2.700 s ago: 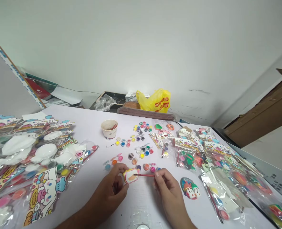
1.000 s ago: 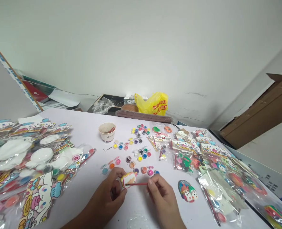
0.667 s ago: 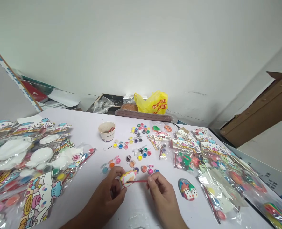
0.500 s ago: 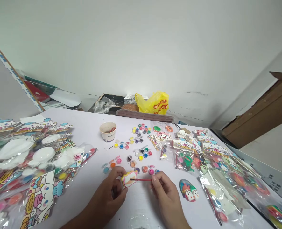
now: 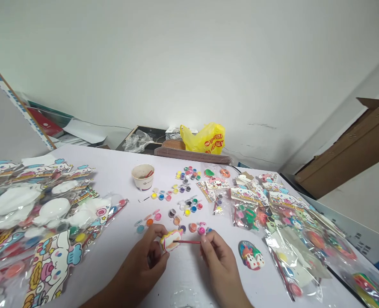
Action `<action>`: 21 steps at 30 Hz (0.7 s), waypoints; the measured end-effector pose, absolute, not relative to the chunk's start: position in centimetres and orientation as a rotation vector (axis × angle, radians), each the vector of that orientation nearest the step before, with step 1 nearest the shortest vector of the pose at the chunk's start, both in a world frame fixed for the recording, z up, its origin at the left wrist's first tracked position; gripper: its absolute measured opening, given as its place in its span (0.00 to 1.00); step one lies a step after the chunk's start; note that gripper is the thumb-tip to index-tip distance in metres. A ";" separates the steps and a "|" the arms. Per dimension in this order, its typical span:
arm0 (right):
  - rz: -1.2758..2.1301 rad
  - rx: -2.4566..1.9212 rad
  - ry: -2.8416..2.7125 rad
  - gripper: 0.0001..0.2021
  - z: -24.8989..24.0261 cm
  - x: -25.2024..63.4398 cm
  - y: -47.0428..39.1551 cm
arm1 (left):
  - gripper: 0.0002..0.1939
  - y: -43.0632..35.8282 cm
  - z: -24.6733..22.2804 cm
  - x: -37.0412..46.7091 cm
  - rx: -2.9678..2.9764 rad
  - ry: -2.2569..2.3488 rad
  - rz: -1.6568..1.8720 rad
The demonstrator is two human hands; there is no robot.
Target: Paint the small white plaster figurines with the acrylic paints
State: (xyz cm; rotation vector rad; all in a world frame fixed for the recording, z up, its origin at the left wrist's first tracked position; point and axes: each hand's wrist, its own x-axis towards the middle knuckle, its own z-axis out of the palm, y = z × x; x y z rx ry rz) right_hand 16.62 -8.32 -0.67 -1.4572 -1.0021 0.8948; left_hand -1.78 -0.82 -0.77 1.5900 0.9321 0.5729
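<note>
My left hand [image 5: 149,254] grips a small plaster figure [image 5: 171,239] by its left side. The figure has a yellow and pink rim and a whitish middle with a patch of pale orange-brown. A thin red paintbrush [image 5: 188,242] is pinched in my right hand [image 5: 217,256], and its dark tip meets the middle of the figure. Open paint pots [image 5: 149,222] lie just beyond my left hand, and a bright pink paint pot [image 5: 201,230] is close to my right fingertips. Right of my right hand lies a painted plaster piece with small houses [image 5: 251,255].
A paper cup [image 5: 143,177] with a brush in it stands behind the paint pots. Bagged plaster kits [image 5: 53,209] cover the left side, and more bagged kits [image 5: 300,252] fill the right. A yellow plastic bag [image 5: 204,139] sits beyond the table's back edge.
The view has shifted slightly, so everything sits a little further left. Both hands keep their grips, and the brush tip stays on the figure's middle.
</note>
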 end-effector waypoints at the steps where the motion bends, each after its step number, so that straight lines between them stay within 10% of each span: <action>1: 0.878 -1.455 -0.985 0.21 -0.7 16.6 -8.3 | 0.15 -0.8 -0.7 -1.8 1.594 0.932 0.567; 21: 0.855 -1.453 -1.028 0.20 -0.6 17.3 -8.3 | 0.18 -1.2 -0.2 -1.6 1.542 0.966 0.586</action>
